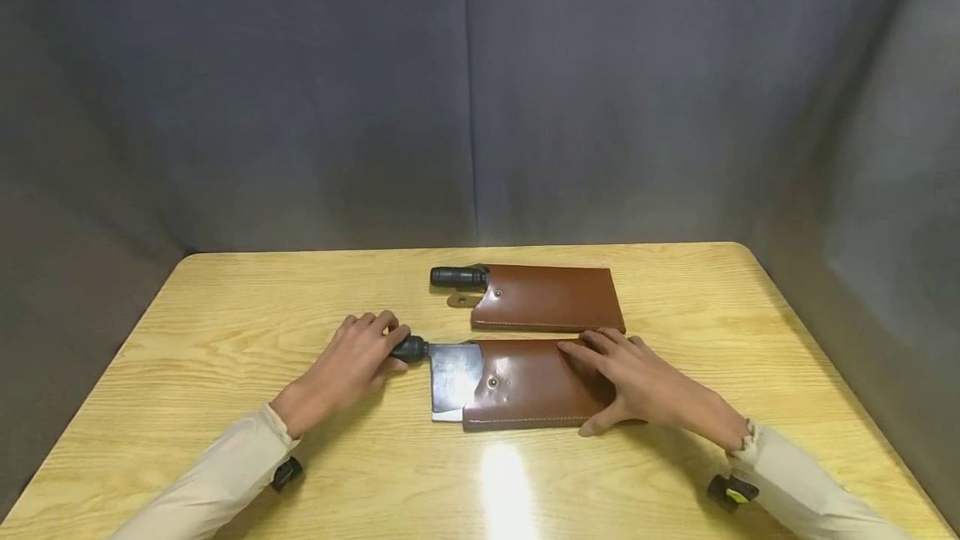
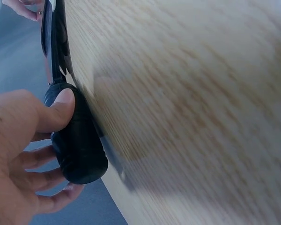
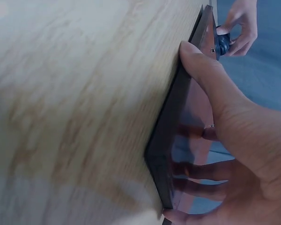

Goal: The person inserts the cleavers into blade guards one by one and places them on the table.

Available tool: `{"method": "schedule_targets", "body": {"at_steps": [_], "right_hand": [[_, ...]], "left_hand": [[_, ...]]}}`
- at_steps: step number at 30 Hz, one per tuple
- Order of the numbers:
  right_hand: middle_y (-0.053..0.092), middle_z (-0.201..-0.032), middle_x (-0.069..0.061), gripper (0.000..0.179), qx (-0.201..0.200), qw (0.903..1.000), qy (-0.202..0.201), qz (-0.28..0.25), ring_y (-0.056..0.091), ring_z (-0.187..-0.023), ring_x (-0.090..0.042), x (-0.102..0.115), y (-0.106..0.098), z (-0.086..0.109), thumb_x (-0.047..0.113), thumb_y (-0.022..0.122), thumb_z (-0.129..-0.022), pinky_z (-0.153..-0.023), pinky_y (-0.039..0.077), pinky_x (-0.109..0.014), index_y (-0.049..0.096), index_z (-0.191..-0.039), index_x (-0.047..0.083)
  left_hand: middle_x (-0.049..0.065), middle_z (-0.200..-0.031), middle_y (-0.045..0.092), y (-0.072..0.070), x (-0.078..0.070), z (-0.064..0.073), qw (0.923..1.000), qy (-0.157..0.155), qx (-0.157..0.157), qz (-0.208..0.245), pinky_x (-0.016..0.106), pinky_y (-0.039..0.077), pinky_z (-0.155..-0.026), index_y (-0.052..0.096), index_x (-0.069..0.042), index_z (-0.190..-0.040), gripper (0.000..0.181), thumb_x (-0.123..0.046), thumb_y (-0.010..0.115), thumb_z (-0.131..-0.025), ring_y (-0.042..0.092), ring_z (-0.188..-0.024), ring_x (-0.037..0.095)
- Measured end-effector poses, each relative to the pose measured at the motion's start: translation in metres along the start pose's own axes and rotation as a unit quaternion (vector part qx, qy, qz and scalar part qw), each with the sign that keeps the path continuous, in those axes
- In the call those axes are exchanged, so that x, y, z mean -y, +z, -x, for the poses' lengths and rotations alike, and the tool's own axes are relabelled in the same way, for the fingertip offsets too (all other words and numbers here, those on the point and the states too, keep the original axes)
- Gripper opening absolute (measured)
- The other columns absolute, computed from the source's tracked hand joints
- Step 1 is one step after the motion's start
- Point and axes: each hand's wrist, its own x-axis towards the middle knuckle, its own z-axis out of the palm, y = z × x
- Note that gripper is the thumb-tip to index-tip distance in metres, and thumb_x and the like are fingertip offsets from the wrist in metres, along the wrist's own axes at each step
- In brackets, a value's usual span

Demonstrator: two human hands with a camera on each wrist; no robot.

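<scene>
My left hand [image 1: 356,359] grips the black handle [image 2: 79,140] of a cleaver, its thumb lying along the top. The cleaver's wide steel blade [image 1: 453,377] shows between handle and sheath; the rest is hidden inside a brown leather sheath [image 1: 525,386] with a metal snap. Across the sheath's right end, my right hand [image 1: 645,377] holds it, thumb at the near edge and fingers spread over the far side and end. In the right wrist view the thumb presses the dark side edge of the sheath [image 3: 171,112], which lies on the table.
Just behind lies a second brown sheath [image 1: 555,297], with a black-handled tool [image 1: 457,277] in it and a loose snap strap [image 1: 462,301] at its mouth. The light wood table [image 1: 247,307] meets grey cloth walls [image 1: 315,107] at the back and sides.
</scene>
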Motion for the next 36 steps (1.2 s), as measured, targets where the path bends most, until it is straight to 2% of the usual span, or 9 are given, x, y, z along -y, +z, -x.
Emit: {"method": "schedule_targets", "body": {"at_steps": [6,13,17,23,36], "right_hand": [[0.045,-0.156,-0.030,0.111,-0.024,0.9996,0.006,-0.013,0.041,-0.144,-0.053,0.002,0.008,-0.001,0.067,0.089,-0.068,-0.105,0.033,-0.082,0.048,-0.157,0.015],[0.042,-0.158,-0.030,0.112,-0.032,0.9991,0.004,-0.026,0.038,-0.146,-0.054,0.004,0.013,-0.007,0.067,0.089,-0.067,-0.107,0.029,-0.084,0.047,-0.158,0.017],[0.042,-0.159,-0.030,0.113,-0.030,0.9991,0.010,-0.028,0.037,-0.146,-0.054,0.004,0.014,-0.007,0.067,0.089,-0.066,-0.108,0.028,-0.083,0.047,-0.158,0.017],[0.044,-0.157,-0.030,0.112,-0.039,0.9989,0.005,-0.024,0.039,-0.144,-0.057,0.008,0.013,-0.009,0.066,0.090,-0.067,-0.108,0.031,-0.081,0.048,-0.157,0.015],[0.045,-0.156,-0.029,0.113,-0.049,0.9982,0.012,-0.033,0.039,-0.144,-0.057,0.013,0.016,-0.014,0.063,0.092,-0.065,-0.107,0.030,-0.082,0.049,-0.156,0.013]], "left_hand": [[0.015,-0.113,0.067,0.001,0.000,0.001,0.9998,0.004,-0.009,-0.019,0.053,0.056,-0.087,0.072,-0.001,-0.123,0.046,-0.030,0.084,-0.088,0.067,-0.098,0.034],[0.017,-0.113,0.067,0.006,-0.006,-0.003,0.9997,0.008,-0.020,-0.006,0.053,0.055,-0.085,0.072,0.001,-0.122,0.046,-0.026,0.085,-0.087,0.067,-0.099,0.036],[0.019,-0.115,0.068,0.008,-0.009,-0.005,0.9996,0.008,-0.021,-0.016,0.055,0.056,-0.087,0.071,0.001,-0.122,0.046,-0.026,0.084,-0.088,0.067,-0.102,0.037],[0.020,-0.115,0.067,0.008,-0.011,-0.008,0.9990,0.013,-0.024,-0.037,0.055,0.054,-0.085,0.071,0.002,-0.120,0.044,-0.027,0.084,-0.089,0.067,-0.102,0.036],[0.020,-0.114,0.067,0.012,-0.017,-0.017,0.9984,0.012,-0.035,-0.043,0.054,0.054,-0.084,0.070,0.001,-0.118,0.043,-0.025,0.085,-0.088,0.066,-0.100,0.037]]}}
